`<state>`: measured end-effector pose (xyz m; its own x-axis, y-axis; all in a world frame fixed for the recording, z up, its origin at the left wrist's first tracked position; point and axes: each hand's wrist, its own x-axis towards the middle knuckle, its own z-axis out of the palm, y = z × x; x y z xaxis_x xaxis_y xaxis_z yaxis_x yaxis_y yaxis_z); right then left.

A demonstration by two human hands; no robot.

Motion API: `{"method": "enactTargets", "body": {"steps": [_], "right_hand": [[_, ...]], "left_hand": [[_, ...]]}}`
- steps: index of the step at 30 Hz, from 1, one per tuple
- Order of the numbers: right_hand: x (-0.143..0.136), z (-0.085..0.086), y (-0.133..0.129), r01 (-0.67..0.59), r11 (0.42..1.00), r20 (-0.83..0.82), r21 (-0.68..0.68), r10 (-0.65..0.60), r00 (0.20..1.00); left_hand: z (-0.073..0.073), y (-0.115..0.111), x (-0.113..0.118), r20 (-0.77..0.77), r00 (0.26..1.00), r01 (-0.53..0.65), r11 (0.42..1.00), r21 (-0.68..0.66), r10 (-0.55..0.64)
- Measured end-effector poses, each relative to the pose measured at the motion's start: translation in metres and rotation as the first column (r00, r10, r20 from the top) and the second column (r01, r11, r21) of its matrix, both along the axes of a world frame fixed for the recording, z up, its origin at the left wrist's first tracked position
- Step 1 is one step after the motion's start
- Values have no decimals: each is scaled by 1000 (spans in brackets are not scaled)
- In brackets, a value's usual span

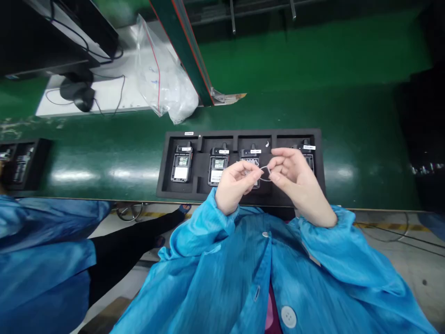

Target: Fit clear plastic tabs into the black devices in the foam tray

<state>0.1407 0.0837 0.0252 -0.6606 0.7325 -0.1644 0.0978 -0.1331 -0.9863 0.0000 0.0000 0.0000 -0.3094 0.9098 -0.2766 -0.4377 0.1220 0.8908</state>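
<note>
Hands (236, 183) and (290, 174) pinched on thin clear rubbery ring (266, 174), stretched between fingertips, just above black foam tray (163, 178) of handheld radios. Risked slipping free, snapping away, if overstretched.

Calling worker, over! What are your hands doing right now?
Left hand and right hand both pinching a thin loop. Over black tray of devices. Nothing blocking.
</note>
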Motion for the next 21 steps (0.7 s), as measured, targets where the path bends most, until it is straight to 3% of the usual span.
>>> {"method": "enactTargets", "body": {"steps": [3, 7, 11, 15, 21], "right_hand": [[-4, -8, -4, 10, 989, 47, -144, -3, 999], [-5, -10, -2, 66, 973, 36, -222, -59, 998], [-6, -9, 12, 59, 966, 67, -250, -44, 997], [-13, -11, 34, 89, 961, 146, -260, -52, 988], [-7, -8, 64, 120, 982, 288, -149, -73, 955]], "left_hand": [[2, 0, -1, 10, 1000, 12, 1000, -11, -11], [9, 3, -12, 28, 998, 51, 998, -46, -50], [10, 19, -29, 45, 989, 149, 978, -148, -144], [-2, 43, -41, 53, 963, 268, 935, -232, -263], [-15, 66, -42, 32, 944, 326, 912, -250, -329]]}}
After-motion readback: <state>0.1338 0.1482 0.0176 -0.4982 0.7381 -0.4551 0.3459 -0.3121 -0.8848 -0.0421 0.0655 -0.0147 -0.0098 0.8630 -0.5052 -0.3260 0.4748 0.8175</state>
